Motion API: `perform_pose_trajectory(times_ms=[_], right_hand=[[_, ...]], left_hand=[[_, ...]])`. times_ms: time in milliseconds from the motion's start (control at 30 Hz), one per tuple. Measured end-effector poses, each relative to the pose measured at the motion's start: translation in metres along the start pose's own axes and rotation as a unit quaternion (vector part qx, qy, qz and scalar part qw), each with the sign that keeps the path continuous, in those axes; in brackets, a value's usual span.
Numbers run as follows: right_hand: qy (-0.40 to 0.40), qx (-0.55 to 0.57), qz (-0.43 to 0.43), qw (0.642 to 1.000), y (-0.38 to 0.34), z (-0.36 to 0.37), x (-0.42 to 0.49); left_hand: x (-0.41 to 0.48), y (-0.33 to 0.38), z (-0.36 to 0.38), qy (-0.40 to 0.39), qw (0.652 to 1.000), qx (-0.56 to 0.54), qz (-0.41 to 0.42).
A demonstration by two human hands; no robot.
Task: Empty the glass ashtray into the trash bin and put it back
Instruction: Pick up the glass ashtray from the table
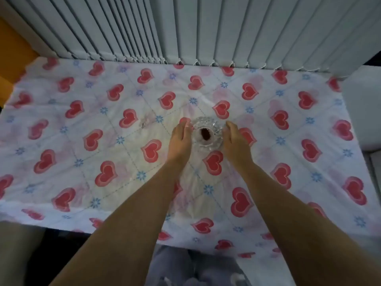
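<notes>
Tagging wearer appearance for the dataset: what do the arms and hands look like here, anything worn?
Both forearms are bare up to the frame edge, no sleeves visible. The left hand and right hand wear no gloves; no rings, watch or bracelets are visible, though the picture is soft. Fingernails are too blurred to judge.

glass ashtray [207, 133] | clear, cut-glass | upright on tablecloth | dark residue inside

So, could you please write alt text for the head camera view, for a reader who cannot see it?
Two bare hands, the left hand and the right hand, flank a glass ashtray holding dark residue, on a table covered by a heart-print tablecloth. White vertical blinds hang behind the table.
</notes>
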State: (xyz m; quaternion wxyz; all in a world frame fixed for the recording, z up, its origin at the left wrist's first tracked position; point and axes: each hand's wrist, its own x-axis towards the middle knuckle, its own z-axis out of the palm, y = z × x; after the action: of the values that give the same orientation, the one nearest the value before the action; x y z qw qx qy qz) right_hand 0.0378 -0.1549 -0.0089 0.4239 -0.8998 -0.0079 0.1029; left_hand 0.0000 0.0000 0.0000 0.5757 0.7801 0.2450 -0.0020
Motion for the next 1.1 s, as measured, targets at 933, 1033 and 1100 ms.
perform_pose_trajectory(times_ms=[933, 1033, 1100], right_hand=[[0.068, 0.056, -0.005, 0.996, 0.003, 0.040, 0.018], [0.101, 0.142, 0.006, 0.985, -0.012, 0.029, 0.012], [0.121, 0.199, 0.016, 0.972, -0.020, 0.023, 0.010]], left_hand=[[0.034, 0.007, 0.030, 0.007, 0.969, -0.222, -0.105], [0.028, 0.020, 0.023, -0.004, 0.969, -0.225, -0.098], [0.023, 0.031, 0.018, -0.010, 0.968, -0.232, -0.092]])
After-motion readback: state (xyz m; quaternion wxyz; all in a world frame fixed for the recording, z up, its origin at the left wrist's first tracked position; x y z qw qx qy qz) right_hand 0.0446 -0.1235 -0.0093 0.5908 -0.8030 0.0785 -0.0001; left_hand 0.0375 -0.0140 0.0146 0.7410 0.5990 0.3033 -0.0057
